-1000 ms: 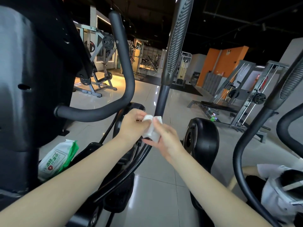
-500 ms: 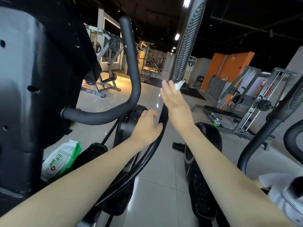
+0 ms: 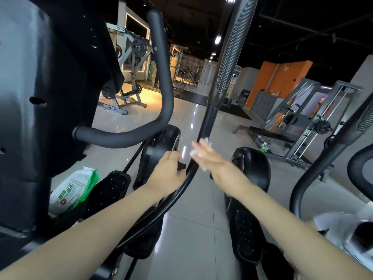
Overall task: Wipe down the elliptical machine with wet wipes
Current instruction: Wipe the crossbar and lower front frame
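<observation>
At far left, a pack of wet wipes lies on the elliptical machine, just beside its pedal. Our left hand rests against the curved bar with its fingers loosely bent, and we cannot tell whether it grips. Our right hand, fingers straight, presses a white wipe against that bar.

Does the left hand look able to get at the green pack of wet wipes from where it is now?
Probably yes. The pack of wet wipes lies beside the black pedal, left of the left hand; only open space above that pedal seems to lie between them.
</observation>
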